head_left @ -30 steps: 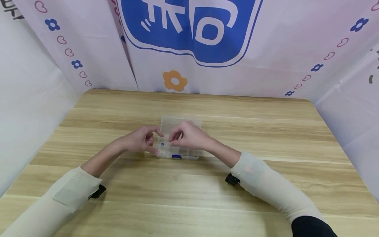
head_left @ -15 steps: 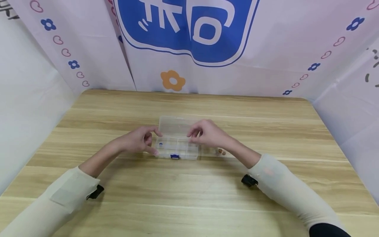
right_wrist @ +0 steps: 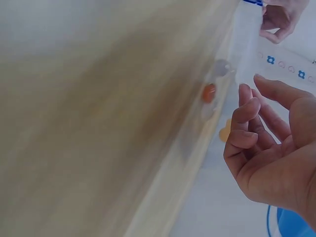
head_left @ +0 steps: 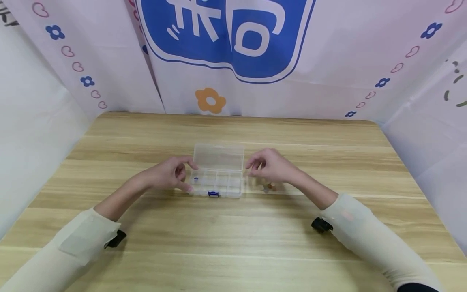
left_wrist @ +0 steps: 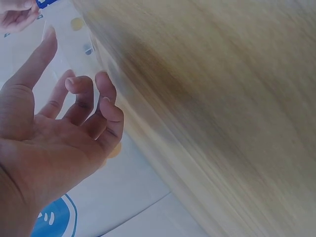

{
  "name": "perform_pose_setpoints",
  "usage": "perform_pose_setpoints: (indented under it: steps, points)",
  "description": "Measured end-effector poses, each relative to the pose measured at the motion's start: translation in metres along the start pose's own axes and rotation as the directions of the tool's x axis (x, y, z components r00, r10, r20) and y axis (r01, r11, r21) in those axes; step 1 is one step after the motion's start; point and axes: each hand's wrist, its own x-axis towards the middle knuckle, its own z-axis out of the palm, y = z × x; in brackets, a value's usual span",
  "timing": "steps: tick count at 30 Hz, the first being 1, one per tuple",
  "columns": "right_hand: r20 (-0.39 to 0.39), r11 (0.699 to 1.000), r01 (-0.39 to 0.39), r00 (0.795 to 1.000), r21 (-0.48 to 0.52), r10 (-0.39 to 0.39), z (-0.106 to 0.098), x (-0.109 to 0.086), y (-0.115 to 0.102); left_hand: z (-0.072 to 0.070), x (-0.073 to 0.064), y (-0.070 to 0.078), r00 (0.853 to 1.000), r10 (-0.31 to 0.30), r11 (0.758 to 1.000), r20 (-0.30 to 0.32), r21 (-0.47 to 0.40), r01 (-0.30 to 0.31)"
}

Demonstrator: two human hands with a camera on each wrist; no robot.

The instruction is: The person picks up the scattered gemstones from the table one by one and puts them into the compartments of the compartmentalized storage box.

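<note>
**Left hand holds the box, right hand is by the beads**

From the head: a clear box (head_left: 233,184) sits on the desk (head_left: 219,243), a bit left of halfway between the two back corners and not far from the back edge. Its lid (head_left: 219,157) is tipped back toward that edge. A blue clasp (head_left: 213,194) is on the box's front, and a blue bead (head_left: 196,179) is in a slot at its left end. The left hand (head_left: 168,173) holds that end, thumb at the front corner, a finger at the back corner. The right hand (head_left: 271,165) is just beside the box, on the side toward the desk's right edge. Its fingers are bent, with the thumb and pointer finger a little apart. An orange bead (head_left: 270,186) and some clear beads (head_left: 265,188) lie on the desk just under it. Both arms wear pale sleeves (head_left: 76,239). Past the desk's back edge hangs a white cloth (head_left: 321,61) with an orange flower (head_left: 210,108).

From the left wrist: the left hand's thumb points out and the other fingers bend. The blue bead shows past them, near a yellow spot (left_wrist: 76,23). The box's walls are hard to see here.

From the right wrist: the right hand's fingers curl, the thumb tip close to them. The orange bead and the clear beads are near it. The left hand is farther off, by the clasp.
</note>
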Motion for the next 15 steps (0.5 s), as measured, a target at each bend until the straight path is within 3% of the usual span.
perform_pose_setpoints:
  steps: [15]
  points:
    - [0.003,0.997,-0.071,0.997,-0.025,0.071,-0.014,-0.023,0.028,0.000,-0.004,0.002,1.000,-0.027,0.999,-0.008,0.040,0.027]
